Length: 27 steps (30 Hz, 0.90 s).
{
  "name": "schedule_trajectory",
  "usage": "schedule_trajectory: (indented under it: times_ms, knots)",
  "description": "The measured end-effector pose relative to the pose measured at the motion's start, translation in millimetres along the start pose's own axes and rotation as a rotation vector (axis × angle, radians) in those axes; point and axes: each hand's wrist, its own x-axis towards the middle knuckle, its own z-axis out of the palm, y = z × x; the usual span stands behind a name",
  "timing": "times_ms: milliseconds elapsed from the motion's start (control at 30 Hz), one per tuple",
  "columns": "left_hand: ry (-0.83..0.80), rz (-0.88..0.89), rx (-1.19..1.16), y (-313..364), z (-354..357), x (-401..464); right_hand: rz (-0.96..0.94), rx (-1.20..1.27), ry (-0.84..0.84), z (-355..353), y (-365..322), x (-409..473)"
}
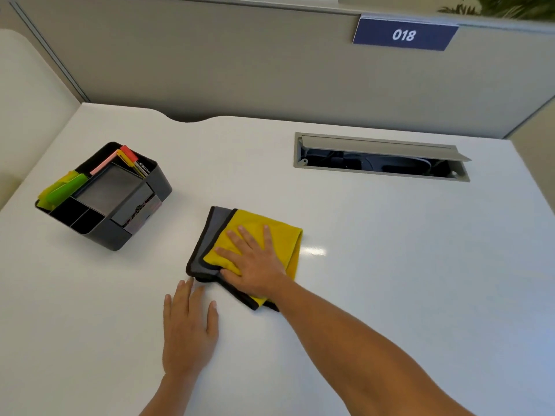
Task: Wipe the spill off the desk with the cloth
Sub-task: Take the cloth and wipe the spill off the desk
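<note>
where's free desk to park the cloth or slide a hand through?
Bare patches: the right side of the desk, between the cable hatch and the right hand's forearm; the strip between the organizer and the cloth. Crowded: centre front, where the right hand presses the cloth and the left hand lies flat.

Glossy smooth white desk; soft plush yellow-grey cloth.

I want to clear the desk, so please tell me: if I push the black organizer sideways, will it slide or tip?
The black organizer looks low and wide, so it would probably slide rather than tip. The desk looks glossy, so little grip. The markers stick out and may rattle or shift.
</note>
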Motion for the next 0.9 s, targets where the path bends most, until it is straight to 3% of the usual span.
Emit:
schedule_trajectory:
  times_ms: [167,367,600,800,900]
  knots:
    - [0.015,0.004,-0.005,1,-1,-1,0.125,0.037,0.033,-2,28,-48]
    - [-0.013,0.002,0.017,7,-3,-5,0.482,0.024,0.021,-12,100,-127]
    - [-0.001,0.018,0.045,14,-7,-7,0.903,0.122,0.133,-12,163,-225]
    - [0.155,0.187,0.090,33,0,-14,0.848,0.104,0.097,-9,146,-238]
    - [0.209,0.269,0.037,68,10,-18,0.715,0.060,0.053,-5,122,-238]
